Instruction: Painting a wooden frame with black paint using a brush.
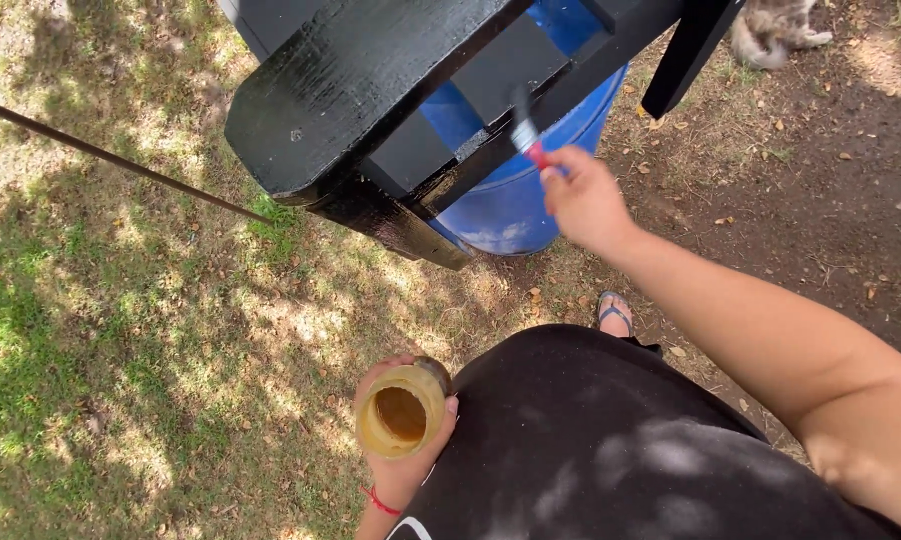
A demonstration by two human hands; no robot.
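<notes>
- Blue plastic barrel [505,205] in front of you, standing on the ground under the black-painted wood.
- Thin dark rod [110,156] runs diagonally over the grass at your left.
- Patchy grass [120,350] on the left, sun-dappled; bare dirt [820,200] with scattered dry leaves on the right.
- Furry animal [775,30] at top right, only partly in frame; can't tell what kind.
- Your sandalled foot [615,312] near the barrel's base.

Glossy black wooden frame [360,90], blue barrel [510,205], yellowish jar [400,412], red-handled brush [528,138].
</notes>
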